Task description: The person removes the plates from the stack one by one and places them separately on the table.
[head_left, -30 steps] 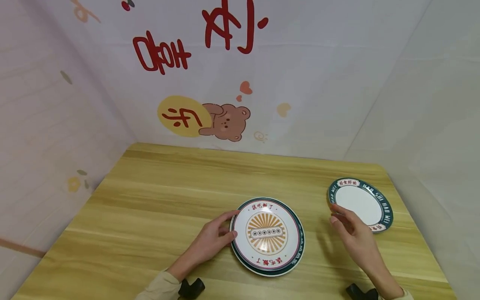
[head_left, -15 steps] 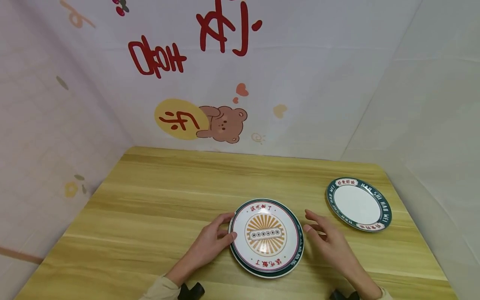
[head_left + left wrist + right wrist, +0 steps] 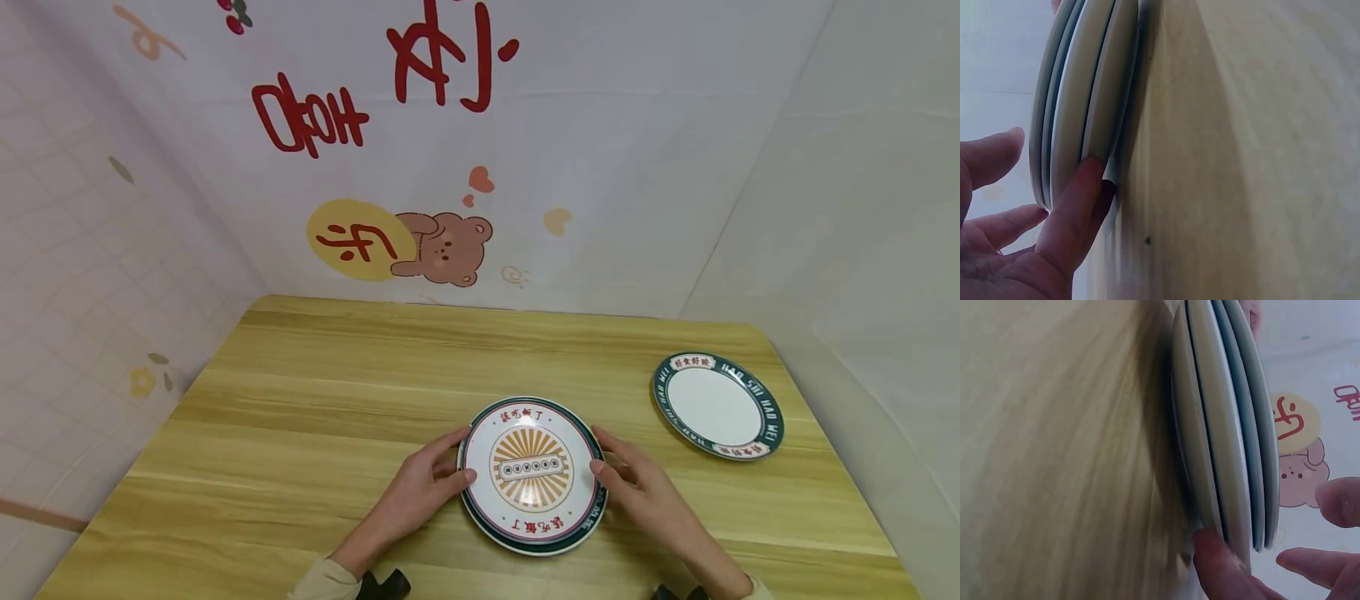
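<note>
A stack of several round plates (image 3: pixel 531 467) sits near the front middle of the wooden table, the top one white with an orange sunburst and red lettering. My left hand (image 3: pixel 420 483) is at its left edge. In the left wrist view, the fingers (image 3: pixel 1075 212) touch the sides of the lower plates, and the thumb stands apart from the top plate. My right hand (image 3: pixel 641 492) is at the opposite edge. One finger (image 3: pixel 1219 562) touches the plates low down in the right wrist view, with that thumb also held clear. The fingers are fairly straight.
A single plate (image 3: pixel 712 405) with a dark green lettered rim lies flat at the right back of the table (image 3: pixel 315 392). Behind the table rises a white cloth wall (image 3: pixel 622 150) printed with red characters and a bear. More cloth hangs at both sides.
My right hand has moved left, from beside the single plate to the right edge of the stack. My left hand has stayed at the left edge. The stack has not visibly moved.
</note>
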`<action>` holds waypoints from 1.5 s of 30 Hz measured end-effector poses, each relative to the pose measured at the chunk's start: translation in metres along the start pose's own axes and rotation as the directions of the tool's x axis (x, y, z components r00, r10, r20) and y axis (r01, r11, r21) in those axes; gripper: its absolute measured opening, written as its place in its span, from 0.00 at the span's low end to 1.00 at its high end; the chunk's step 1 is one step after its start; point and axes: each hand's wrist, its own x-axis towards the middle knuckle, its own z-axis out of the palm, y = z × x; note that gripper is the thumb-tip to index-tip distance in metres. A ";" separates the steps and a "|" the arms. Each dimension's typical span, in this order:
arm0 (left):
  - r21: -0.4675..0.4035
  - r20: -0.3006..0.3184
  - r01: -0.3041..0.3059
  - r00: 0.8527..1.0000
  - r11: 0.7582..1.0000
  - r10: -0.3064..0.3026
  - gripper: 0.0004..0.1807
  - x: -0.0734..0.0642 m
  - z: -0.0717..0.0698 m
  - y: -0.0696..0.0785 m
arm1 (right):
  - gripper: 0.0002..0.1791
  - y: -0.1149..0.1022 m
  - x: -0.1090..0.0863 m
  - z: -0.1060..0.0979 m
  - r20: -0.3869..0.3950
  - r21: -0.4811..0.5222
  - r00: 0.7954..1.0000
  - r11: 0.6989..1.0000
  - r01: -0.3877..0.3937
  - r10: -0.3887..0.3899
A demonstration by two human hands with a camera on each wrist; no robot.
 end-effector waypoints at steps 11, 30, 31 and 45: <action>-0.018 -0.021 -0.025 0.999 1.000 0.024 0.34 0.001 0.002 -0.004 | 0.29 -0.003 0.001 0.004 -0.034 0.071 0.996 0.995 -0.074 0.076; 0.047 -0.076 0.002 0.997 0.999 0.001 0.32 0.001 0.005 -0.002 | 0.28 -0.001 0.004 0.001 -0.028 0.140 0.994 0.985 -0.105 0.110; 0.050 -0.079 0.004 0.997 0.999 0.000 0.32 0.001 0.005 -0.002 | 0.28 -0.001 0.004 0.002 -0.027 0.146 0.993 0.984 -0.107 0.112; -0.055 -0.087 -0.014 0.996 0.998 0.009 0.30 0.002 0.005 -0.004 | 0.29 0.001 0.006 0.000 -0.025 0.104 0.989 0.984 -0.141 0.145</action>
